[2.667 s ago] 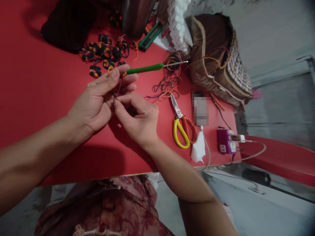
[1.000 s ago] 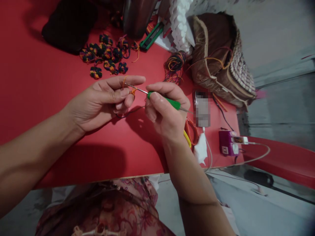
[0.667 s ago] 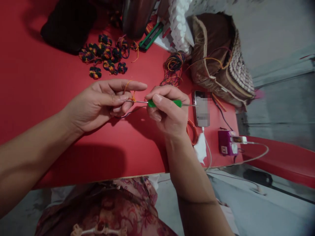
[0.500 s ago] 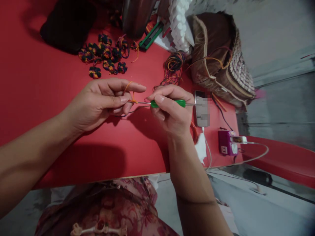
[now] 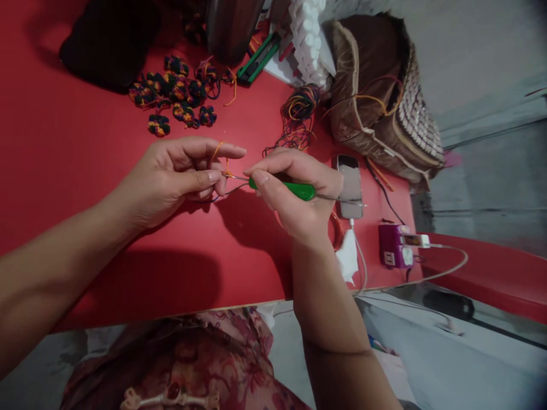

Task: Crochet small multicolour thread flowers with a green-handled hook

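Note:
My right hand (image 5: 299,188) grips a crochet hook (image 5: 303,191) by its green handle, and the metal shaft sticks out at both ends. The hook's tip meets a small bit of orange yarn (image 5: 228,172) pinched between the thumb and fingers of my left hand (image 5: 175,176). A strand of that yarn loops over my left index finger, which is stretched out. A dark strand trails below, between both hands. Beyond them lie several small crocheted flowers (image 5: 179,89) in dark, orange and purple yarn, and a loose yarn bundle (image 5: 302,105).
On the red table (image 5: 171,279) lie a black object (image 5: 109,45), a green box cutter (image 5: 258,60) and a phone (image 5: 349,188) on a white cable. A brown bag (image 5: 371,85) stands back right, near a purple power adapter (image 5: 395,246). A dark cylinder (image 5: 234,28) stands behind.
The crochet hook has tilted, its rear end now lower, and my right hand has turned with it. Both hands appear slightly further left. The left hand keeps its pinch.

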Motion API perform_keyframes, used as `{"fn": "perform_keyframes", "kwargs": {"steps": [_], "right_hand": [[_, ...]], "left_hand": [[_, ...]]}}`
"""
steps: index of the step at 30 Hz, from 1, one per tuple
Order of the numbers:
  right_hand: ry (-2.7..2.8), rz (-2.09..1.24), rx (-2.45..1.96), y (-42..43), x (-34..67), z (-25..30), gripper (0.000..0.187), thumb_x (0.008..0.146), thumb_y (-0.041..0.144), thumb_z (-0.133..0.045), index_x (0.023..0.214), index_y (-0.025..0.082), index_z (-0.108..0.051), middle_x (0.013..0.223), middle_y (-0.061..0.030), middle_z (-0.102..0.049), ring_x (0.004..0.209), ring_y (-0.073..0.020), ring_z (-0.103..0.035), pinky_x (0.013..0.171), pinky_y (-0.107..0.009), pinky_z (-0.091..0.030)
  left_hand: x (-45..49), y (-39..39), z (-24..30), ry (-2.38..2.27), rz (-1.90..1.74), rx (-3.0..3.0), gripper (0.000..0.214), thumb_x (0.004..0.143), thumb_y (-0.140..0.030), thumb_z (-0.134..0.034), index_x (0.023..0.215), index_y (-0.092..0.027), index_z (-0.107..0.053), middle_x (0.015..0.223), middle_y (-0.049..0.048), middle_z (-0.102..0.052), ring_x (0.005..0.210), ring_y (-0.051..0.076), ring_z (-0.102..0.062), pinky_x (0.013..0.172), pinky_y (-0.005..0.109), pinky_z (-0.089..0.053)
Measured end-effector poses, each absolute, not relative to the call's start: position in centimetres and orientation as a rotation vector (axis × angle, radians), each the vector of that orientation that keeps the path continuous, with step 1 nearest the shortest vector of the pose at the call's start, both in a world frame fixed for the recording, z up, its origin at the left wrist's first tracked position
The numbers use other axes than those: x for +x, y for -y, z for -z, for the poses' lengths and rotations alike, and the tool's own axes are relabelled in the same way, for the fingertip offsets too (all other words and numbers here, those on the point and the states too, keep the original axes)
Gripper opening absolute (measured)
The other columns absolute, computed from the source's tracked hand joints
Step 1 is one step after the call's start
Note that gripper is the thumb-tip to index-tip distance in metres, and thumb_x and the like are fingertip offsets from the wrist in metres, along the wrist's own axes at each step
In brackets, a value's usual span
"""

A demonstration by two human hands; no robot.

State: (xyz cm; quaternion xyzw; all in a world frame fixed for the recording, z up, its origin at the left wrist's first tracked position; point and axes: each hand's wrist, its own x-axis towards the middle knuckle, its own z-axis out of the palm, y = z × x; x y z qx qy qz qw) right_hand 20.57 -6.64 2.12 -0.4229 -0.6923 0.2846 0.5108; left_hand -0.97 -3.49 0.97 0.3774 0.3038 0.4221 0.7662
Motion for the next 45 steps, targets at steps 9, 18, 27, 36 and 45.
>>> {"fn": "perform_keyframes", "kwargs": {"steps": [9,18,27,36,45], "right_hand": [[1.796,-0.279,-0.881,7.0,18.4,-0.9,0.022,0.111,0.018,-0.068,0.122,0.030,-0.082,0.105,-0.0005,-0.089,0.089,-0.0192,-0.083,0.087,-0.035,-0.069],[1.974,0.210,-1.022,7.9,17.1,-0.7,0.020,0.116,0.021,-0.064,0.131,0.023,-0.077,0.112,-0.0038,-0.088,0.095,-0.0146,-0.084,0.084,-0.022,-0.064],[1.943,0.177,-1.228,8.4,16.6,-0.1,0.021,0.119,0.031,-0.058,0.132,0.029,-0.075,0.114,-0.0041,-0.089,0.097,-0.0201,-0.083,0.090,-0.033,-0.068],[1.422,-0.630,-1.169,8.1,17.2,-0.6,0.023,0.111,0.052,-0.071,0.105,0.034,-0.085,0.076,0.0006,-0.073,0.059,-0.0182,-0.064,0.070,-0.040,-0.064],[1.130,-1.111,-1.033,6.6,18.8,-1.7,0.019,0.101,0.039,-0.085,0.085,0.029,-0.087,0.058,0.0046,-0.058,0.043,-0.0104,-0.031,0.040,-0.031,-0.023]], "left_hand": [[-1.6,2.4,-0.4,-0.505,-0.899,0.553,0.033,0.091,-0.008,-0.089,0.121,-0.022,-0.088,0.076,-0.0008,-0.079,0.050,0.006,-0.046,0.050,0.019,-0.039],[-1.5,2.7,-0.2,-0.475,-0.920,0.494,0.029,0.093,-0.009,-0.087,0.118,-0.023,-0.088,0.079,-0.0030,-0.075,0.048,0.005,-0.044,0.047,0.022,-0.035],[-0.9,3.2,-0.8,-0.574,-1.047,0.623,0.027,0.088,-0.011,-0.093,0.114,-0.019,-0.090,0.073,-0.0033,-0.070,0.051,0.005,-0.045,0.052,0.022,-0.039],[-1.4,2.4,-0.3,-0.608,-1.000,0.749,0.025,0.085,-0.016,-0.092,0.109,-0.020,-0.094,0.069,0.0013,-0.074,0.047,0.005,-0.037,0.047,0.022,-0.029],[-2.0,2.2,-0.5,-0.541,-0.814,0.752,0.023,0.084,-0.014,-0.085,0.104,-0.017,-0.096,0.055,0.0013,-0.060,0.045,0.007,-0.037,0.046,0.023,-0.032]]}}
